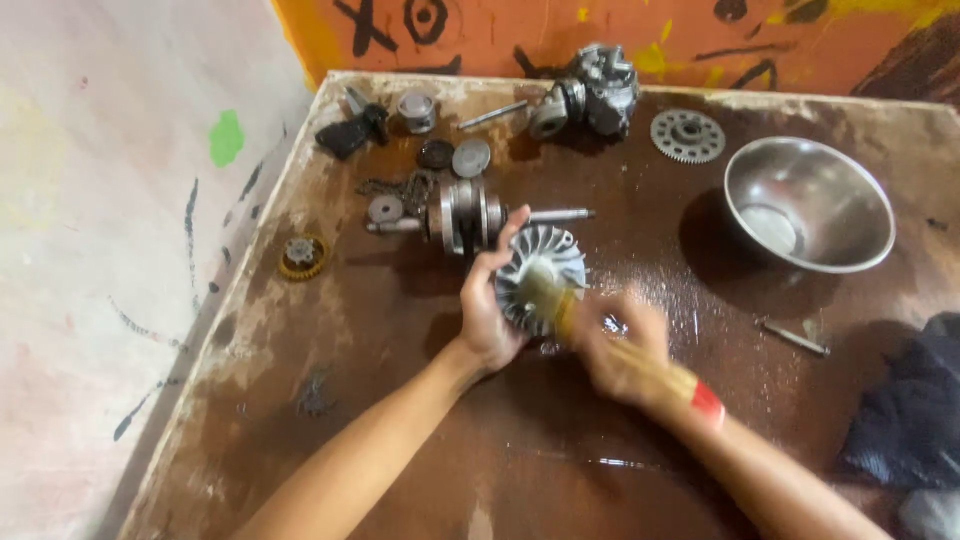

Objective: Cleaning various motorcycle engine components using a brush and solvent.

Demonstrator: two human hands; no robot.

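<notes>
L hand [487, 318] grips finned wheel [540, 290]. R hand [625, 350], blurred, closed on brush [690, 390], bristles on fins. Cleaning seems midway; other parts wait.

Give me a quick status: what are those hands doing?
Left hand grips finned metal wheel. Right hand, blurred, holds brush against it. Crankshaft lies just behind; steel bowl off right.

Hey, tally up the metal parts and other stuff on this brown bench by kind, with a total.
Finned wheel, held in the left hand and brushed by the right hand: 1
Brush: 1
Steel bowl: 1
Toothed gears: 2
Crankshaft: 1
Engine casting: 1
Dark cloth: 1
Total: 8
</notes>
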